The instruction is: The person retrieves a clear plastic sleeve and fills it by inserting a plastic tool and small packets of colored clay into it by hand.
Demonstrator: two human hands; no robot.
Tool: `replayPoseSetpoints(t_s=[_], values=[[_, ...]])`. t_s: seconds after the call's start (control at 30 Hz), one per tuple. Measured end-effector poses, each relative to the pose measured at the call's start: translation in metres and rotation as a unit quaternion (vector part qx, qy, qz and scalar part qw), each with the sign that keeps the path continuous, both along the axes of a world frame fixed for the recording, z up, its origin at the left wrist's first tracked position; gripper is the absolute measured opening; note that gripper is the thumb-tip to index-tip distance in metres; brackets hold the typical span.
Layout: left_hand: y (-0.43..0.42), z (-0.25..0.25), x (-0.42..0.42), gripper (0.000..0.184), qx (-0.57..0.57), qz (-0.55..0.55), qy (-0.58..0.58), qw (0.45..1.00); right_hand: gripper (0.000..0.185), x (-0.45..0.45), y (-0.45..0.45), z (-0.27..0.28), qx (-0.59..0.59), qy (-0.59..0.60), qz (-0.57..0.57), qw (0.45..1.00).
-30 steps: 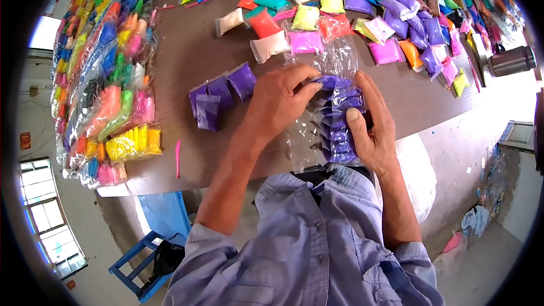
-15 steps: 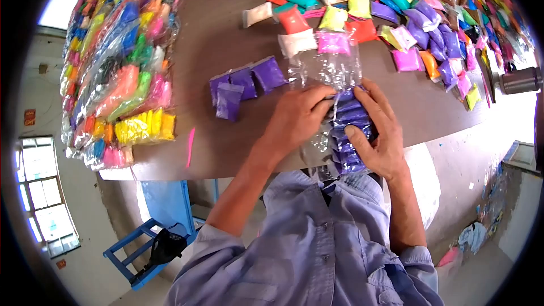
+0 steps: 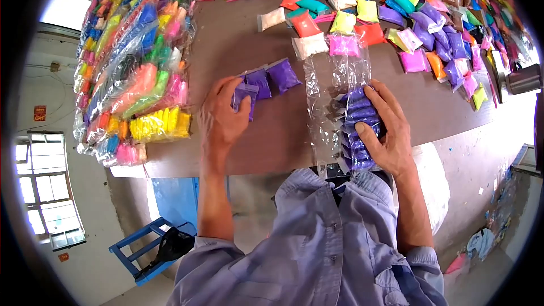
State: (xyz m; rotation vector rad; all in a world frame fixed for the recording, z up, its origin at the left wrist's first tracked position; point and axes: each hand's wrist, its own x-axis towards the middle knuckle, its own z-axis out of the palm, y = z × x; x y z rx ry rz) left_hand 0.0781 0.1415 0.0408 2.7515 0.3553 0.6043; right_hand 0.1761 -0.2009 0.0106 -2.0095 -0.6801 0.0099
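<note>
My left hand (image 3: 221,116) is at a small purple packet (image 3: 251,112), its fingers behind and its thumb in front. Two more purple packets (image 3: 282,75) lie just beyond it on the table. My right hand (image 3: 392,130) grips a row of purple packets (image 3: 356,136) from the right side, thumb on top. This row lies inside a long clear plastic bag (image 3: 326,124) near the table's front edge. The bag's far end reaches a pink packet (image 3: 344,46) and a pale packet (image 3: 310,46).
Large clear bags of coloured packets (image 3: 141,73) are piled at the left. Loose packets (image 3: 419,28) in many colours spread over the back and right. A metal cylinder (image 3: 522,79) is at the right edge. A blue stool (image 3: 144,252) stands below the table (image 3: 266,147).
My left hand has left the clear bag and moved left to the loose purple packets. My right hand stays on the row of packets. The view has shifted slightly.
</note>
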Motion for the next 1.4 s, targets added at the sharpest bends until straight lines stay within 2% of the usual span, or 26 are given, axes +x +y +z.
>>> replayPoseSetpoints(t_s=[0.13,0.27,0.33,0.47,0.53,0.67,0.77,0.83,0.87,0.93,0.97,1.0,1.07,1.27,1.4], values=[[0.000,0.003,-0.008,0.044,-0.055,0.007,0.115,0.992,0.063,-0.001,-0.001,-0.002,-0.002,-0.004,-0.006,1.000],[0.006,-0.003,-0.013,0.045,-0.085,-0.009,0.086,0.993,0.063,0.000,-0.001,-0.004,0.020,-0.005,-0.004,1.000],[0.009,-0.007,-0.015,0.046,-0.061,-0.088,0.044,0.993,0.063,0.000,-0.001,-0.002,0.018,-0.006,-0.005,1.000],[0.005,-0.007,-0.021,0.044,-0.039,-0.083,0.069,0.993,0.063,-0.001,-0.002,-0.004,0.023,0.002,-0.006,1.000],[0.006,-0.010,-0.023,0.034,-0.021,-0.077,0.069,0.994,0.063,-0.001,-0.002,-0.004,0.028,0.004,-0.005,1.000],[0.001,-0.002,-0.026,0.026,-0.058,-0.054,0.081,0.994,0.063,0.000,-0.003,-0.004,0.019,0.004,-0.004,1.000],[0.000,0.011,-0.026,0.021,-0.116,-0.059,0.118,0.984,0.063,0.000,-0.002,-0.004,0.020,0.004,-0.005,1.000],[-0.011,0.025,-0.020,0.019,-0.353,-0.020,0.065,0.933,0.063,0.000,-0.002,-0.005,0.020,0.005,-0.002,1.000],[-0.020,0.033,-0.014,0.019,-0.355,-0.019,0.065,0.932,0.063,0.000,-0.002,-0.006,0.022,0.004,-0.002,1.000],[-0.040,0.042,0.007,0.020,-0.432,-0.061,-0.007,0.900,0.063,0.001,-0.002,-0.005,0.021,0.001,-0.001,1.000],[-0.044,0.037,0.020,0.022,-0.407,-0.098,-0.017,0.908,0.063,0.000,-0.002,-0.005,0.024,0.002,-0.001,1.000],[-0.052,0.031,0.033,0.022,-0.408,-0.098,-0.016,0.908,0.064,0.000,-0.002,-0.005,0.028,0.004,-0.002,1.000],[-0.074,0.020,0.057,0.020,-0.341,-0.109,-0.018,0.934,0.064,0.000,-0.003,-0.004,0.028,0.005,0.000,1.000],[-0.115,-0.007,0.082,0.020,-0.327,-0.144,0.015,0.934,0.064,0.001,-0.002,-0.005,0.044,0.025,-0.014,0.999],[-0.107,-0.010,0.077,0.020,-0.278,-0.101,0.017,0.955,0.066,0.003,-0.002,-0.007,0.075,0.041,-0.017,0.996]])
